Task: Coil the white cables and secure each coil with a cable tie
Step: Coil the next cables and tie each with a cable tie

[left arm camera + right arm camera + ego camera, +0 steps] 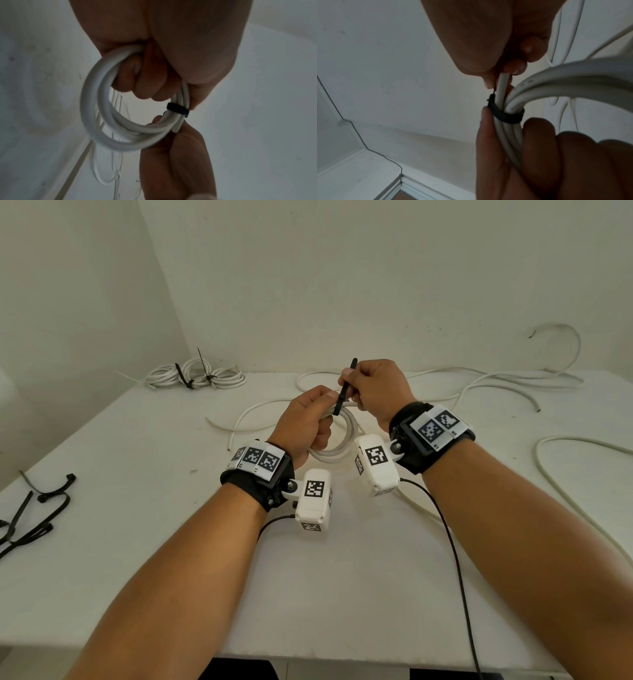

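Observation:
Above the middle of the table, my left hand (320, 414) grips a small coil of white cable (337, 455) by its upper rim. A black cable tie (343, 393) is looped round the strands just beyond the left thumb. My right hand (351, 383) pinches the tie's tail, which sticks up past the knuckles. The left wrist view has the tie (178, 109) as a snug band on the coil (92, 108). The right wrist view shows the same band (506, 116) round the bundled strands (510, 135), with a cut cable end above it.
Tied white coils (197, 375) lie at the back left by the wall. Several spare black cable ties (37, 508) sit at the left edge. Loose white cables (496, 383) trail across the back and right (561, 474) of the white table (137, 542).

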`<state>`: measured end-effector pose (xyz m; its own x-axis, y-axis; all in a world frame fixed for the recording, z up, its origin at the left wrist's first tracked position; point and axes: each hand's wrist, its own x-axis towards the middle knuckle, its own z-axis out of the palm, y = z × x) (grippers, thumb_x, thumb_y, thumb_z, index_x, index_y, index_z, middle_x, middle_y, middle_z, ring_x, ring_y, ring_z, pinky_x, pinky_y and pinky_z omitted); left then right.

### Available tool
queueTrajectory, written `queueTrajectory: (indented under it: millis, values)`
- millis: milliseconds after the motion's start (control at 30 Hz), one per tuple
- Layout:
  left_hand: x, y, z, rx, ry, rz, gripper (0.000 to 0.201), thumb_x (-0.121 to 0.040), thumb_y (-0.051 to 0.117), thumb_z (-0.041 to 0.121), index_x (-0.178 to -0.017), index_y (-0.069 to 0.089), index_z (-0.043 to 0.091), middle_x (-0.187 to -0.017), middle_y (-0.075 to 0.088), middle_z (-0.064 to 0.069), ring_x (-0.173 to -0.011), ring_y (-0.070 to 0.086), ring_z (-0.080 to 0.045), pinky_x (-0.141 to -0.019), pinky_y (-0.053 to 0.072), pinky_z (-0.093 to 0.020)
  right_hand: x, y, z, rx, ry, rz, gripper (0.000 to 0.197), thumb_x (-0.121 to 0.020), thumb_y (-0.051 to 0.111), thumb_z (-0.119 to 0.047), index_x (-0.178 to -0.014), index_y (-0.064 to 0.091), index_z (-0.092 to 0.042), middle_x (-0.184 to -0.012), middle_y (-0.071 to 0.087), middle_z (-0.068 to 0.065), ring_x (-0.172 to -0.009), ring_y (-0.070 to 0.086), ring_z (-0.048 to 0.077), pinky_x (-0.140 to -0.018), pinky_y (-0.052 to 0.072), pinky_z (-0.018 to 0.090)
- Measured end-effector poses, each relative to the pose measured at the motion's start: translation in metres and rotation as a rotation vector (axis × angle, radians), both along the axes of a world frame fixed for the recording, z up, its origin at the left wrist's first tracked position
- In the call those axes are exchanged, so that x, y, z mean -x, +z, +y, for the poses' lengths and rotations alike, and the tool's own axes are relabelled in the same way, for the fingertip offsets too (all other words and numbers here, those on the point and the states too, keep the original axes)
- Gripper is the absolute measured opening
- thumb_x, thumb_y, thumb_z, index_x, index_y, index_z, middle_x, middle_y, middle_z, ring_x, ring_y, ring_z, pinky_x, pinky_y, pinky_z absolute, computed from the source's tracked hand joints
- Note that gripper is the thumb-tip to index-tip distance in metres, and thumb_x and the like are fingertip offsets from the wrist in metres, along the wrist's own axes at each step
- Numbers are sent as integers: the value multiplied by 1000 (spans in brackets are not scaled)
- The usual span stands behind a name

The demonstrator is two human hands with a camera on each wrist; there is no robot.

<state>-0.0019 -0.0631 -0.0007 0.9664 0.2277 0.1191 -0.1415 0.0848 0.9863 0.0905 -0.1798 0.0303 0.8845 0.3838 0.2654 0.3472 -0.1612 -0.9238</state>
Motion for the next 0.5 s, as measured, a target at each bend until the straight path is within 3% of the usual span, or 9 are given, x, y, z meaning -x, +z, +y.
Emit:
queueTrajectory:
  millis: [100,300,367,500]
  values:
    - [2,3,-2,35,-72,-61,31,-106,42,17,-75,43,19,-54,21,7,-42,15,-7,-42,17,-17,0,4,-1,-48,10,75,27,-97,59,-17,-75,70,-6,-53,59,-4,-48,46,10,-51,43,23]
    - [3,0,-6,-25,-93,-27,14,-103,49,12,-91,56,16,-50,25,10,-41,17,-7,-42,18,-21,-3,5,-3,-37,11,62,27,-97,58,-19,-79,71,-5,-56,59,1,-49,48,14,-57,46,29]
    - [3,0,-5,-26,-102,-38,14,-102,51,12,-90,54,16,-49,24,9,-41,16,-7,-43,18,-21,-4,5,-5,-32,15,88,26,-97,59,-19,-80,71,-4,-55,58,0,-49,48,13,-57,46,29]
    - [5,0,-2,-53,-144,-76,11,-89,63,15,-89,52,17,-51,30,9,-40,21,-7,-43,23,-21,-4,6,-6,-43,49,141,26,-97,60,-18,-76,70,-6,-55,58,-1,-46,46,10,-50,43,22]
